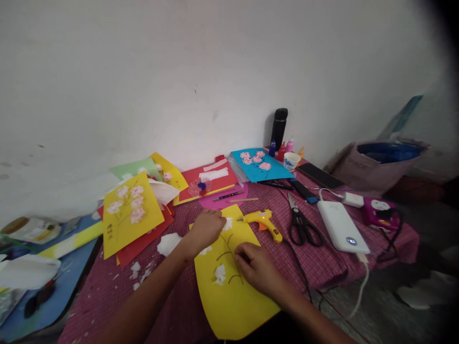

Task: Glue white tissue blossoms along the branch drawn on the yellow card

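A sheet of yellow paper (pixel 234 310) with drawn dark branch lines lies before me, bearing a crumpled tissue tuft (pixel 220 274) and other white bits. My left hand (pixel 208 225) is closed over the sheet's upper left part, its fingers against a white tissue piece (pixel 228 223); whether they pinch anything is hidden. Lower down, my right hand (pixel 255 264) rests curled on the sheet's right side, and its fingertips do not show. Just above the right hand, a yellow hot glue gun (pixel 263 218) lies across the sheet's top right corner.
Black scissors (pixel 303 227) and a white power bank (pixel 340 227) lie to the right. At left are torn tissue (pixel 169 243) and a finished yellow flower card (pixel 132 212). A blue flower card (pixel 261 165), paint bottles, a small cup (pixel 291 160) and a black flask (pixel 278 128) stand behind.
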### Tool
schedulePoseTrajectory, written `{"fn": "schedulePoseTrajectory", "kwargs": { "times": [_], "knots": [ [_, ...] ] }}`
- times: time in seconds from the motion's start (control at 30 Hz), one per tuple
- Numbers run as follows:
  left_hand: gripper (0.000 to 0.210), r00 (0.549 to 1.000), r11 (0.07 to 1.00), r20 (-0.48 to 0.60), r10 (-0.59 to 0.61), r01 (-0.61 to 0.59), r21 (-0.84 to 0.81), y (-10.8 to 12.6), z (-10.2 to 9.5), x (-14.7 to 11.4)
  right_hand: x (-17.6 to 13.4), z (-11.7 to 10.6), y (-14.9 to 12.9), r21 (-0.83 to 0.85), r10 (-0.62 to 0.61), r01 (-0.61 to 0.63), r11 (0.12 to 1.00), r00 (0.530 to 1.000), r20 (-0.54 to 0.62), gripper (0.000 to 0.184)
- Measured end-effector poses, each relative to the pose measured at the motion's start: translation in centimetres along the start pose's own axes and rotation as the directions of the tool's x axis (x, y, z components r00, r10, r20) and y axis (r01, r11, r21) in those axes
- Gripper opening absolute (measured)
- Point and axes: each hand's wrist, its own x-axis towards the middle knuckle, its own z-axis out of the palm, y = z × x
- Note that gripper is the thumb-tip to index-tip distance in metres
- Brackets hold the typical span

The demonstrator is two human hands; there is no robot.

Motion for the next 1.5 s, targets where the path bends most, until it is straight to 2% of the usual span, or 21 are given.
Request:
{"fn": "schedulePoseTrajectory", "kwargs": {
  "times": [0.3,0.7,1.13,1.37,1.5],
  "knots": [
    [0.018,0.999,1.0,0.025,0.02,-0.021,0.016,0.5,-0.7,0.8,-0.1,-0.1,0.0,0.006,0.013,-0.013,1.0,1.0,0.019,0.012],
    [0.014,0.998,0.996,0.05,0.044,-0.048,0.07,0.7,-0.3,1.6,-0.2,-0.1,0.2,0.021,-0.001,0.001,1.0,1.0,0.027,0.012],
    [0.017,0.998,0.999,0.049,0.033,-0.035,0.04,0.8,0.1,1.9,-0.2,-0.2,0.3,0.014,-0.005,0.005,1.0,1.0,0.028,0.011],
    [0.018,0.999,0.998,-0.009,-0.034,0.033,-0.054,-0.8,-1.3,0.6,-0.2,-0.3,0.1,0.014,0.002,-0.002,1.0,0.999,0.033,0.011],
    [0.019,0.998,0.994,0.014,-0.067,0.068,-0.081,-1.2,-1.5,-0.6,-0.3,-0.3,0.1,0.021,-0.006,0.005,1.0,1.0,0.024,0.012]
  ]
}}
